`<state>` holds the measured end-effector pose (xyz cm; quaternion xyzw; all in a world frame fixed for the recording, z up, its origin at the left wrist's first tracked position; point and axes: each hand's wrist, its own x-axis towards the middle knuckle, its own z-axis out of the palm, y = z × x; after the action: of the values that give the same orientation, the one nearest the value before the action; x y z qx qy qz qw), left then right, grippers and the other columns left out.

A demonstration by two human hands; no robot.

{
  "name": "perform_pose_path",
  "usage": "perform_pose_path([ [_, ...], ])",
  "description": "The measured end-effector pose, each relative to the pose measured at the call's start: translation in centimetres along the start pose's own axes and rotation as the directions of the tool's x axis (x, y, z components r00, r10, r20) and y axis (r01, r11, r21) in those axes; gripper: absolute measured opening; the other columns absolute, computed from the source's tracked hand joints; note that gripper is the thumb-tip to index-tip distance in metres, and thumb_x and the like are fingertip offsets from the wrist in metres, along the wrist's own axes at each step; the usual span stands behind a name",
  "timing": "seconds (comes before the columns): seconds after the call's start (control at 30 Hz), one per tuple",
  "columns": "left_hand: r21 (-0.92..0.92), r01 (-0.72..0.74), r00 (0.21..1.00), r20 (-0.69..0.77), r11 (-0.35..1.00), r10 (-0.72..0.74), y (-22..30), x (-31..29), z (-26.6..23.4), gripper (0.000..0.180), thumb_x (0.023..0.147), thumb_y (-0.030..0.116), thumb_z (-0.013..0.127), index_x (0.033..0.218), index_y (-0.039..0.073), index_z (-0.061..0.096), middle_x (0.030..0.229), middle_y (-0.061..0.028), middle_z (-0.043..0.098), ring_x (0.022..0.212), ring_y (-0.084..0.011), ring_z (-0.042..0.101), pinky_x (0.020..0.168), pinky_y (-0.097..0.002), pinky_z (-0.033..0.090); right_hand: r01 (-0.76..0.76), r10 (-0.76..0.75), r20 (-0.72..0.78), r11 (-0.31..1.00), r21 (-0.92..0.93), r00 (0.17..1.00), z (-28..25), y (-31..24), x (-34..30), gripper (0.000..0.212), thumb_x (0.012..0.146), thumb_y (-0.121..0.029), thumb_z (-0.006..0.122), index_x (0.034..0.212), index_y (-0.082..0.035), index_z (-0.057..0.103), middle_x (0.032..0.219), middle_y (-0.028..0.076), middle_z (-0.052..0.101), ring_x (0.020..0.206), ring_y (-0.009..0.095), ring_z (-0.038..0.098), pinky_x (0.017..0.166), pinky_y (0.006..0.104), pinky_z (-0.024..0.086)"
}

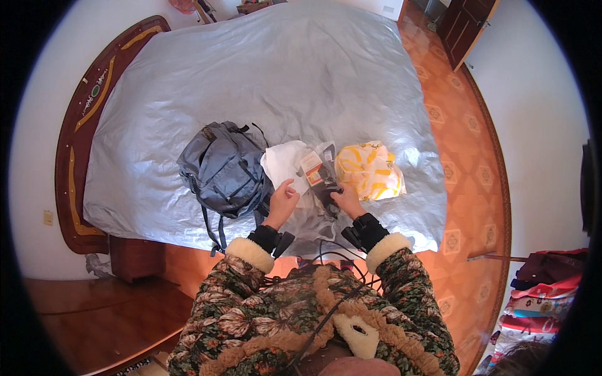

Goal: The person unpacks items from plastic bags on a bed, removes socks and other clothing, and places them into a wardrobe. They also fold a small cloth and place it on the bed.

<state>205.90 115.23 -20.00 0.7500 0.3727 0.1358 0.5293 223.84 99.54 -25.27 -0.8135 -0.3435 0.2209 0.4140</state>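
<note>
My right hand [346,200] is closed on the edge of a dark folded item [324,193], whose exact kind I cannot make out. A card label [311,169] in white, red and yellow sits at its upper end. Clear crinkled plastic [326,151] lies around it. My left hand [283,203] is held just left of the dark item, fingers partly curled and apart, with nothing visible in it. Beyond that hand lies a white sheet or bag [284,160]. A grey backpack [226,169] stands to the left, its straps hanging over the bed's near edge.
A white and yellow plastic bag [370,170] rests at the right. Everything lies on a bed under a silvery cover [263,81]. Dark cables [329,250] hang before me. A wooden table [106,313] stands at lower left, folded clothes [539,301] at lower right.
</note>
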Motion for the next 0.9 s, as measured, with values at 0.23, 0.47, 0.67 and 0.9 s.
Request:
perform_pose_path([
  [0.23,0.656,-0.400,0.905,0.170,0.640,0.390,1.4,2.7,-0.3,0.059,0.065,0.020,0.076,0.120,0.010,0.058,0.119,-0.0154,0.051,0.115,-0.0342,0.046,0.093,-0.0435,0.041,-0.046,0.081,-0.148,0.973,0.225,0.986,1.0,1.2,1.5,0.055,0.070,-0.014,0.073,0.118,0.004,0.055,0.105,0.014,0.064,0.084,0.021,0.063,0.072,0.0325,0.049],
  [0.47,0.730,-0.482,0.868,0.322,0.485,0.378,2.2,4.9,0.4,0.053,0.065,0.020,0.077,0.114,0.010,0.059,0.112,-0.0135,0.051,0.108,-0.0321,0.048,0.088,-0.0427,0.040,-0.510,0.418,0.295,0.748,0.425,0.859,-8.8,-0.1,-4.1,0.053,0.073,-0.013,0.073,0.119,0.005,0.056,0.109,0.009,0.065,0.095,0.017,0.059,0.079,0.0288,0.047],
  [0.67,0.685,-0.679,0.613,0.330,0.265,0.717,3.3,5.3,4.0,0.027,0.066,0.019,0.072,0.090,0.009,0.064,0.098,-0.0101,0.058,0.097,-0.0283,0.051,0.081,-0.0420,0.041,-0.337,0.272,0.269,0.245,0.909,0.924,-12.3,-0.7,-10.3,0.027,0.084,-0.004,0.063,0.110,0.003,0.059,0.103,0.005,0.065,0.090,0.012,0.059,0.078,0.0277,0.047],
  [0.9,0.690,-0.496,0.803,0.135,0.526,0.581,3.5,8.4,3.4,0.010,0.071,0.018,0.067,0.075,0.009,0.067,0.069,-0.0102,0.062,0.076,-0.0303,0.059,0.073,-0.0444,0.045,-0.265,0.245,0.222,0.158,0.951,0.944,-13.7,1.2,-14.2,0.044,0.085,-0.002,0.059,0.127,0.001,0.048,0.115,0.006,0.061,0.103,0.014,0.059,0.092,0.0295,0.046],
])
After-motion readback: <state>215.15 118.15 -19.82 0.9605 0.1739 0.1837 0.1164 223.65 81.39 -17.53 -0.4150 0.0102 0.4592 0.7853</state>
